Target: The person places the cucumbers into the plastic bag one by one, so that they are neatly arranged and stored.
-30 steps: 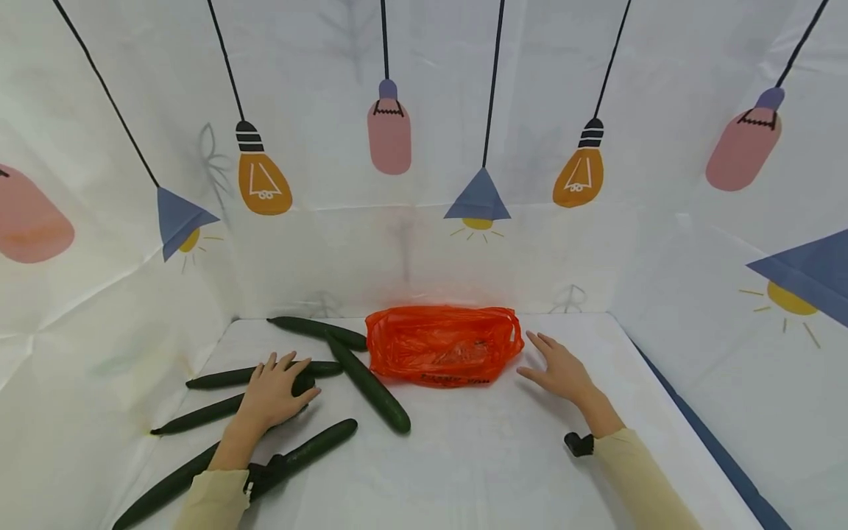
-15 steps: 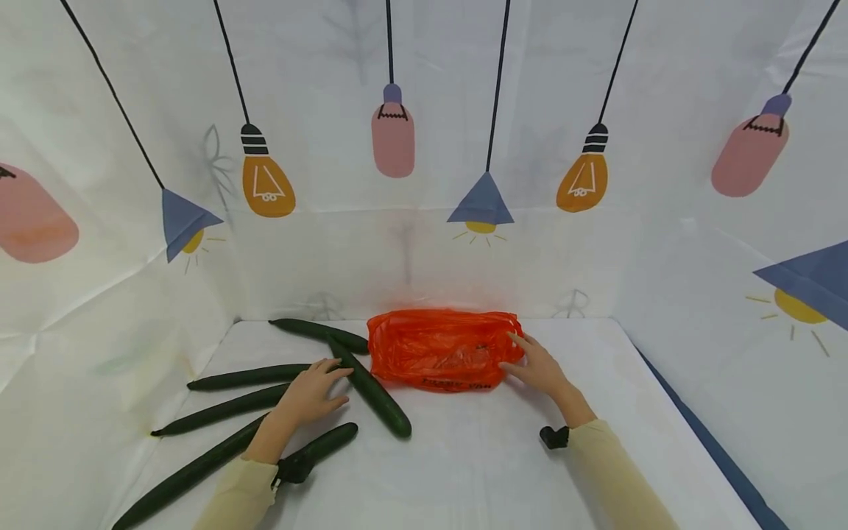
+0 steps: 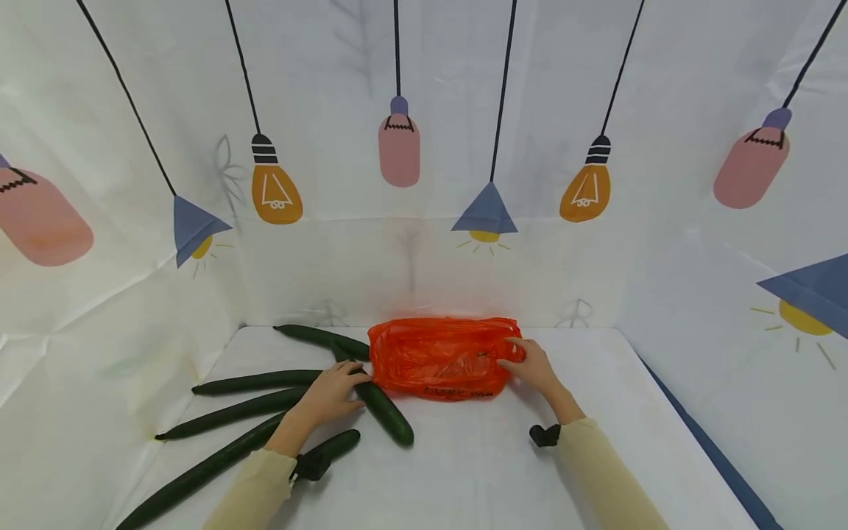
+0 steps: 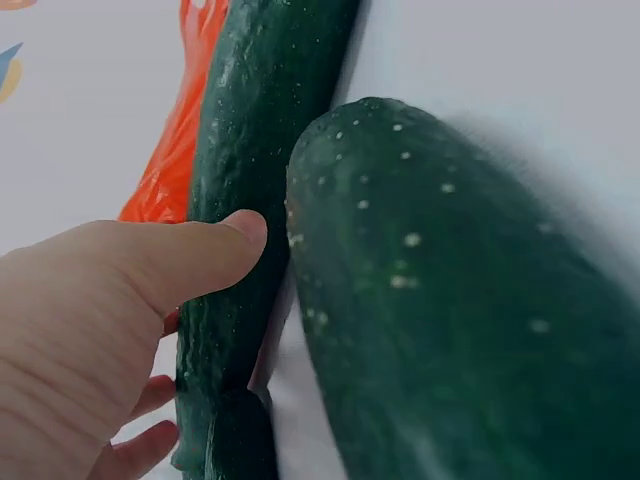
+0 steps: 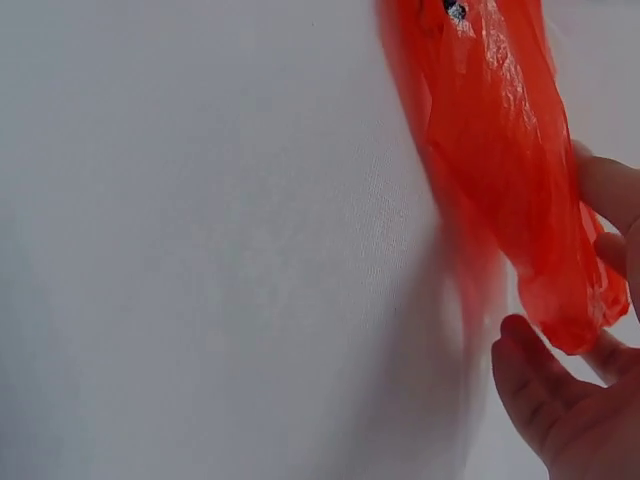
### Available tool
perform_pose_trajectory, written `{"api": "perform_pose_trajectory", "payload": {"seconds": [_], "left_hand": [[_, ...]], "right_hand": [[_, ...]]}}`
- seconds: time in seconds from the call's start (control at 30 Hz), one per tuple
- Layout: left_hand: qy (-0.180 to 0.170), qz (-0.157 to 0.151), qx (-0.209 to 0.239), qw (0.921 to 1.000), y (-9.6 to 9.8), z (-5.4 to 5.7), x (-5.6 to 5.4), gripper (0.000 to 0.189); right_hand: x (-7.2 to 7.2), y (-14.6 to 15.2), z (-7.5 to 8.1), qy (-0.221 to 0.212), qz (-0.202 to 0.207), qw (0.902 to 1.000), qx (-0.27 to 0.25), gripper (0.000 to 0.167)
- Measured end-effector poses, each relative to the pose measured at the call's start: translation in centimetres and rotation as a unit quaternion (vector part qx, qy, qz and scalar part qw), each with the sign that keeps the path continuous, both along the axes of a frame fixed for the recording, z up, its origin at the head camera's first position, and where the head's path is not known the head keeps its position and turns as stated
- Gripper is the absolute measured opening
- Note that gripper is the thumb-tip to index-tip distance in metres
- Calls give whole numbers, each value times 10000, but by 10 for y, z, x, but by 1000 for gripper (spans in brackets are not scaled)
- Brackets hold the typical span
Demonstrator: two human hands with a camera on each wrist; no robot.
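My left hand (image 3: 331,394) reaches over a dark green cucumber (image 3: 391,423) that lies slanting beside the bag. In the left wrist view its thumb overlaps this cucumber (image 4: 230,120), and the other fingertips show along the far side. A second cucumber (image 4: 430,300) looms close to that wrist camera. The orange-red plastic bag (image 3: 437,361) lies spread at the back, dark lettering along its front. At the bag's right end is my right hand (image 3: 533,368). Seen from the right wrist, its thumb and fingers are spread apart around the bag's gathered edge (image 5: 570,320).
Several more cucumbers lie fanned out on the left of the white table (image 3: 477,471), one of them (image 3: 245,381) pointing toward the bag. Another (image 3: 318,335) lies behind, against the bag's left end. A white printed sheet (image 3: 331,272) walls in the back and sides.
My left hand has moved right, from above the left cucumbers to the slanting one. My right hand has moved left onto the bag's right end. The cucumbers stay where they lay.
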State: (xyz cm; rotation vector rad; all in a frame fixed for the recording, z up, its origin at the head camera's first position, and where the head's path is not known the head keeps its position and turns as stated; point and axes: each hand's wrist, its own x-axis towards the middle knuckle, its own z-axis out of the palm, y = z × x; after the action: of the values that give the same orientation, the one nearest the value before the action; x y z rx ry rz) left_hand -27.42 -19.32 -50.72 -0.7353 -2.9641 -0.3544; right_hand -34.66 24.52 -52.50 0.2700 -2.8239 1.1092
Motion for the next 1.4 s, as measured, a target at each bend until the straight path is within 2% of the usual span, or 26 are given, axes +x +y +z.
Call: {"api": "perform_pose_trajectory", "payload": {"seconds": [0.17,0.33,0.5,0.73,0.97,1.17,1.4], "left_hand": [[-26,-150,-152,9998,2,-1,-8,53],[-223,-174,-243,9993,5,0,-12,57],[-468,-97,-296,9984,9,-2,-11,62],[-283,14,-434,9987,12,-7,-13,63],[-423,17,-372,9984,18,-5,-17,71],[-477,72,-412,9980,21,-4,-21,62],[-679,40,-150,9976,22,-8,-27,63]], "right_hand": [[-11,-4,-5,-27,-192,9986,-494,54],[-19,-9,-9,-115,-251,9980,-561,50],[-18,-13,-14,-348,-317,9978,-463,44],[-16,-16,-18,-199,-281,9975,-618,38],[-17,-17,-20,-54,-530,9971,-550,44],[-19,-13,-16,123,-790,9955,-516,47],[-19,-12,-15,-4,-807,9955,-496,52]]}}
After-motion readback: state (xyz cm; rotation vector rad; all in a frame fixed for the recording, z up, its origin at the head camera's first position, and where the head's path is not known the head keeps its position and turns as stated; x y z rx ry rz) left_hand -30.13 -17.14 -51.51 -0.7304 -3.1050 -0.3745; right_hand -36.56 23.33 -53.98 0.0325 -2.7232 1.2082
